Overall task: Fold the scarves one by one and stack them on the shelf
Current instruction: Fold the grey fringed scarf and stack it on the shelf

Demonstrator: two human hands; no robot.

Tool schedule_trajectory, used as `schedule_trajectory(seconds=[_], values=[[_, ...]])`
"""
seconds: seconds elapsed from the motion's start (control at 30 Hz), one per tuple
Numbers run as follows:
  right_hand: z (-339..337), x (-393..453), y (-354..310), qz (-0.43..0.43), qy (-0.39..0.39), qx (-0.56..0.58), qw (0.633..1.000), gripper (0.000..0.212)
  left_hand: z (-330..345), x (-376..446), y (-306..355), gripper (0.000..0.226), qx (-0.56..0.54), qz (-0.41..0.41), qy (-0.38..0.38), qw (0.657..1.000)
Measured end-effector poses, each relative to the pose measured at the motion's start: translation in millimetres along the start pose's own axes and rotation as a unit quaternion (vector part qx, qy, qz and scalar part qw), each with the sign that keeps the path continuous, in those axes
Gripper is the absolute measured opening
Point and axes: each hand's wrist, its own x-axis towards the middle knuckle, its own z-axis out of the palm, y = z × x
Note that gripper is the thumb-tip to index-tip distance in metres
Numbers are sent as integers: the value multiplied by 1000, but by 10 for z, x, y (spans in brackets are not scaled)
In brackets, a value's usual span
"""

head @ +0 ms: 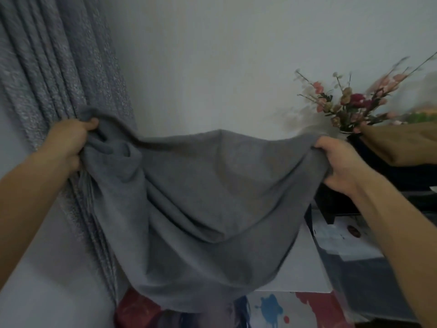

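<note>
A grey scarf point(201, 204) hangs spread in the air in front of me, sagging in the middle with folds running down. My left hand point(71, 140) grips a bunched upper corner at the left. My right hand point(338, 162) pinches the upper edge at the right. The scarf's lower edge drops to the bottom of the view. At the right, a tan folded cloth point(402, 145) lies on top of a dark one point(387, 169), on what looks like a dark shelf point(335, 207).
A grey curtain point(47, 79) hangs at the left against a pale wall. A vase of pink and red flowers point(350, 102) stands at the right behind the folded cloths. A white surface with paint-like blue and red splashes point(295, 306) lies below.
</note>
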Motion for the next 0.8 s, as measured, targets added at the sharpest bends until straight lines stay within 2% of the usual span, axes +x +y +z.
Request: schedule_trajectory(seconds=[0.03,0.1,0.13,0.2,0.23,0.3,0.33,0.4,0.47,0.53,0.63,0.7,0.8], values=[[104,-106,-122,-18,-71,-13,997,8,-16,-76,-13,13,2,-30,-14,999],[293,-296,-302,-25,-214,-73,974,27,-108,-243,-46,12,17,-94,-64,993],[386,-397,-372,-23,-261,-91,961,34,-165,-329,-72,17,33,-120,-94,988],[506,-487,-430,-60,-279,-117,951,19,-281,-548,-133,23,67,-151,-148,975],[580,-531,-475,-88,-268,-115,952,9,-350,-679,-151,19,79,-152,-173,970],[689,-592,-590,-134,-222,-91,961,25,-510,-883,-181,15,76,-133,-203,967],[722,-600,-647,-152,-192,-69,967,26,-599,-955,-184,14,69,-119,-202,970],[756,-574,-701,-174,-114,-53,977,17,-785,-994,-195,8,70,-96,-150,982],[749,-500,-660,-188,-17,-125,974,14,-961,-907,-226,21,68,-97,-72,990],[662,-417,-589,-199,71,-243,947,18,-1112,-805,-239,29,-36,-133,-14,990],[442,-518,-582,-192,195,-362,891,22,-1330,-680,-282,22,-204,-139,58,967],[402,-664,-502,-185,204,-453,848,21,-1429,-713,-300,23,-218,-130,56,966],[506,-902,-268,-148,156,-594,775,25,-1489,-803,-438,23,-189,-142,30,971]])
